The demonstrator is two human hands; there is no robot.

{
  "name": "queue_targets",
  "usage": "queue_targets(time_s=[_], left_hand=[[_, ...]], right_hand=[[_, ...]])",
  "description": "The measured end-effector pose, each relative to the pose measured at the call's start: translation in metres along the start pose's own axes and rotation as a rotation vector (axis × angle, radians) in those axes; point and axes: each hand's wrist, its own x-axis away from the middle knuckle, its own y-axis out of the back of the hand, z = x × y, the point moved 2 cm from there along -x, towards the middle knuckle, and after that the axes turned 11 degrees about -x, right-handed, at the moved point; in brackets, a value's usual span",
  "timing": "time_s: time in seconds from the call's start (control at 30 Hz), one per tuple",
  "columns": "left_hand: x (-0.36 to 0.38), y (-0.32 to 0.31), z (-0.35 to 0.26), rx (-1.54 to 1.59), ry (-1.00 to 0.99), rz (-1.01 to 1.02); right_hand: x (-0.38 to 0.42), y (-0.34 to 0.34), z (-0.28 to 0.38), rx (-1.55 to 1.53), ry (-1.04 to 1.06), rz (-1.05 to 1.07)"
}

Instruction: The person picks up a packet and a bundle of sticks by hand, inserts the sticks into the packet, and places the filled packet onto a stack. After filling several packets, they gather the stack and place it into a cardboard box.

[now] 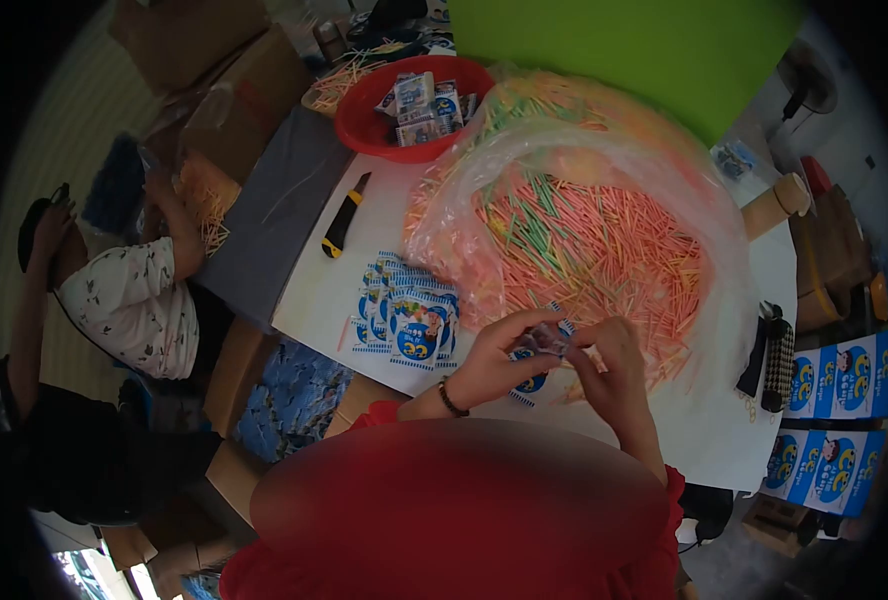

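Note:
My left hand (pixel 499 355), with a dark bead bracelet at its wrist, is closed on a small clear plastic packet (pixel 546 341). The fingers of my right hand (pixel 612 362) pinch the packet's right side. What lies inside the packet is too small to make out. Just beyond both hands, a big clear plastic bag (pixel 444 215) lies open, full of thin pink, yellow and green sticks (pixel 594 250). To the left of my left hand, several blue-and-white printed packets (pixel 416 325) are stacked on the white table (pixel 309 300). Part of another blue packet shows beneath my hands.
A yellow-and-black box cutter (pixel 346 215) lies left of the bag. Behind it stands a red basin (pixel 364 135) holding packets. Printed blue-and-white boxes (pixel 844 470) are at the right, beside a checkered case (pixel 778 365). Another person (pixel 139 310) in a patterned white shirt is at the left.

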Motion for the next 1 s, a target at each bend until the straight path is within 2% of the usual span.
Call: queue_targets(time_s=[0.07,0.13,0.17,0.2,0.23,0.3,0.33,0.4,0.47,0.5,0.53,0.57,0.6,0.67,0.7,0.77,0.8,0.9,1.0], left_hand=[[0.022,0.018,0.004,-0.098,0.184,-0.121],[0.036,0.046,0.003,-0.403,0.236,-0.311],[0.036,0.057,-0.002,-0.519,0.294,-0.326],[0.036,0.068,-0.005,-0.639,0.351,-0.346],[0.035,0.077,0.001,-0.617,0.343,-0.323],[0.029,0.088,0.007,-1.402,0.104,-0.284],[0.024,0.084,0.007,-1.394,0.096,-0.281],[0.016,0.071,-0.007,-1.647,-0.033,-0.41],[0.012,0.061,-0.02,-1.633,-0.093,-0.418],[0.011,0.056,-0.024,-1.622,-0.15,-0.429],[0.009,0.051,-0.024,-1.622,-0.151,-0.434],[0.008,0.045,-0.021,-1.549,-0.168,-0.351],[0.005,0.04,-0.019,-1.475,-0.183,-0.269],[0.0,0.029,-0.016,-1.409,-0.136,-0.208],[-0.003,0.023,-0.013,-1.339,-0.088,-0.145],[-0.009,0.015,-0.004,-1.333,-0.031,-0.106],[-0.013,0.013,0.003,-1.321,0.014,-0.07],[-0.016,0.012,0.029,-1.281,-0.036,-0.07],[-0.02,0.012,0.034,-1.198,-0.026,-0.037]], right_hand=[[0.005,-0.004,0.009,-0.083,-0.068,0.004],[0.019,-0.001,0.005,-0.242,-0.186,-0.046],[0.027,0.004,-0.002,-0.206,-0.212,-0.068],[0.034,0.009,-0.011,-0.26,-0.322,-0.075],[0.038,0.013,-0.022,-0.32,-0.426,-0.08],[0.04,0.029,-0.044,-0.195,-0.428,-0.126],[0.038,0.038,-0.059,-0.092,-0.415,-0.158],[0.03,0.063,-0.096,0.221,-0.354,-0.167],[0.018,0.096,-0.13,0.494,-0.291,-0.088],[0.009,0.103,-0.141,0.497,-0.288,-0.089],[0.001,0.109,-0.153,0.365,-0.382,-0.198],[-0.006,0.115,-0.165,0.23,-0.473,-0.305],[-0.012,0.117,-0.185,0.228,-0.469,-0.304],[-0.017,0.117,-0.222,0.309,-0.323,-0.247],[-0.016,0.12,-0.229,0.303,-0.322,-0.244],[-0.01,0.119,-0.241,0.375,-0.484,-0.047],[-0.008,0.121,-0.242,0.366,-0.478,-0.042],[-0.006,0.127,-0.228,0.529,-0.425,0.046],[0.005,0.112,-0.181,0.426,-0.457,-0.061]])
